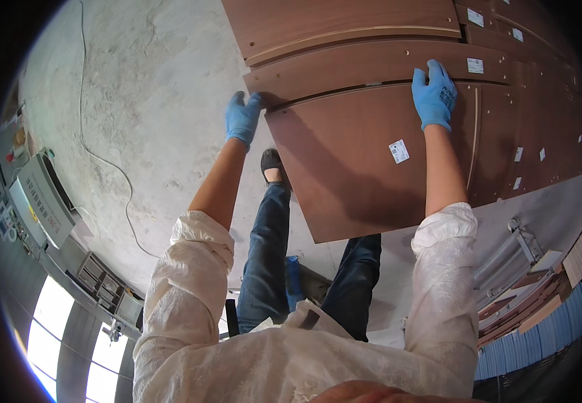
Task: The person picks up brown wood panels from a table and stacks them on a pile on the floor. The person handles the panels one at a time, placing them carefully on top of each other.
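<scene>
My left hand (242, 119), in a blue glove, is at the left end of a narrow brown board (344, 64). Its thumb and fingers are apart; whether they touch the board's end I cannot tell. Gloved alike, my right hand (434, 97) lies over the board's near edge towards its right end, fingers stretched out, just left of a white label (475, 66). A dark gap runs along the near side of this narrow board. Nearer me is a wide brown panel (351, 168) with a white label (398, 151). Another brown panel (331, 20) lies on the far side.
More labelled brown panels (539, 127) spread to the right. A thin cable (106, 160) trails over the grey floor (163, 101) on the left. Beyond it stands a pale machine (41, 201). At lower right are a metal frame (516, 248) and stacked boards (522, 302).
</scene>
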`<state>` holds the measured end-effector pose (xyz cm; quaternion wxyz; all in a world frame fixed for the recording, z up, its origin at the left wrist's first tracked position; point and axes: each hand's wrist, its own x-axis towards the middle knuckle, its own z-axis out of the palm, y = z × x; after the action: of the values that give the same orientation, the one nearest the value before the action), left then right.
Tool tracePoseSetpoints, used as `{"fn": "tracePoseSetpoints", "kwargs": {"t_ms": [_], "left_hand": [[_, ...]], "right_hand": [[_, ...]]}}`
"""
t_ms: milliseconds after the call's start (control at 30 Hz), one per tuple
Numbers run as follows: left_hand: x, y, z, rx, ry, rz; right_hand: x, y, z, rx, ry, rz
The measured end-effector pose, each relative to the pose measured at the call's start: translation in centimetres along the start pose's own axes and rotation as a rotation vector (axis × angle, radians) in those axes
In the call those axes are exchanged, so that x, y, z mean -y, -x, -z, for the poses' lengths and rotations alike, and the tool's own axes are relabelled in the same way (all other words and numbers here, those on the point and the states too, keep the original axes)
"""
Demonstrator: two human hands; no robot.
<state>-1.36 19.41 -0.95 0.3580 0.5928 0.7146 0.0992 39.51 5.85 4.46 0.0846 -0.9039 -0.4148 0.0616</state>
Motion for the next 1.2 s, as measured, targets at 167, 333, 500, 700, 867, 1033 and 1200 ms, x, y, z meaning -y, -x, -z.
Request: {"fn": "tracePoseSetpoints", "kwargs": {"t_ms": [167,333,500,700,867,1033,1200], "left_hand": [[0.5,0.9,-1.7,0.192,0.475,0.182],[-0.5,1.2,-1.6,0.187,0.408,0.178],[-1.1,2.0,-1.7,0.205,0.402,0.162],[-0.9,1.6,-1.8,0.256,0.345,0.207],[-0.7,1.5,-2.3,0.216,0.374,0.158],[-1.0,1.5,-1.9,0.247,0.503,0.237],[-1.2,1.4,-1.5,0.273,0.553,0.282]], "right_hand": [[-0.7,-0.4,-3.2,0.048,0.214,0.122],[-1.2,-0.8,-4.7,0.134,0.323,0.068],[-1.8,-1.0,-4.2,0.163,0.381,0.058],[-1.9,-1.3,-3.7,0.207,0.380,0.057],[-2.0,-1.5,-3.7,0.213,0.389,0.044],[-2.1,-1.4,-4.1,0.224,0.388,0.038],[-2.4,-1.2,-4.8,0.162,0.373,0.058]]}}
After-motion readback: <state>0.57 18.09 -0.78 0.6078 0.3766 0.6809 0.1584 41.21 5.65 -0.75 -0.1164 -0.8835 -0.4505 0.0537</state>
